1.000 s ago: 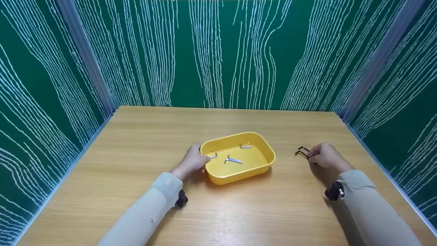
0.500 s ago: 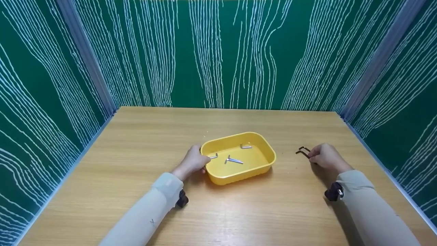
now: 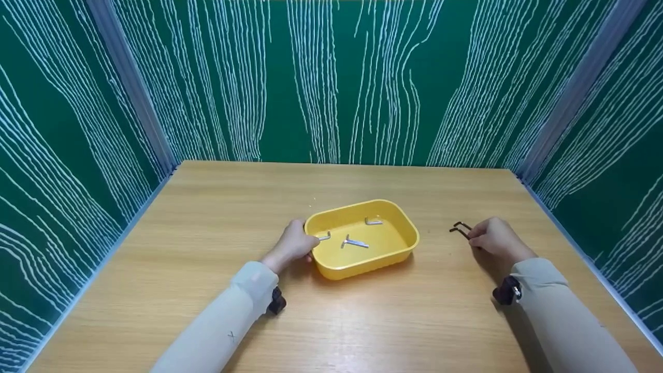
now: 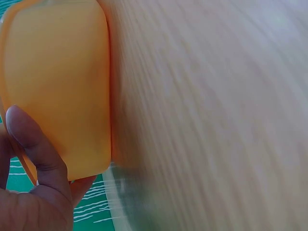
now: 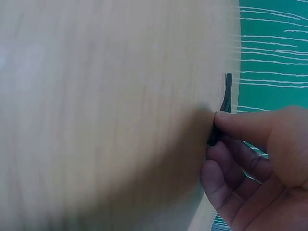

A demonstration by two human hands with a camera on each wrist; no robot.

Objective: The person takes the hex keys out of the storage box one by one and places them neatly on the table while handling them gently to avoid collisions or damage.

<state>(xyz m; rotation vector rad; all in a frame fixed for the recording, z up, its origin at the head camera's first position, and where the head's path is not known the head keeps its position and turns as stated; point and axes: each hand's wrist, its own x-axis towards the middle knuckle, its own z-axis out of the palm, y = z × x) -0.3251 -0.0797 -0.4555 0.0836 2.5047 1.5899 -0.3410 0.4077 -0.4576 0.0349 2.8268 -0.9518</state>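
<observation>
A yellow plastic bin (image 3: 362, 261) sits mid-table in the head view, with several silver L-shaped hex keys (image 3: 356, 243) lying inside it. My left hand (image 3: 291, 242) grips its left end, the thumb over the rim; the left wrist view shows the thumb (image 4: 36, 139) against the bin's outer wall (image 4: 62, 86). To the right of the bin, my right hand (image 3: 494, 238) pinches two dark L-shaped hex keys (image 3: 460, 229) between thumb and fingers. Their bent ends point left, toward the bin. In the right wrist view the dark hex keys (image 5: 227, 94) partly hide behind the thumb.
The wooden table (image 3: 248, 197) is bounded by green walls (image 3: 362, 83) with white wavy lines. Grey posts stand at the two back corners. Tiny pale specks lie on the table behind the bin. A dark device is worn at each wrist.
The dark hex keys shift very slightly in my right fingers. My left hand keeps its hold, and the bin stays in place.
</observation>
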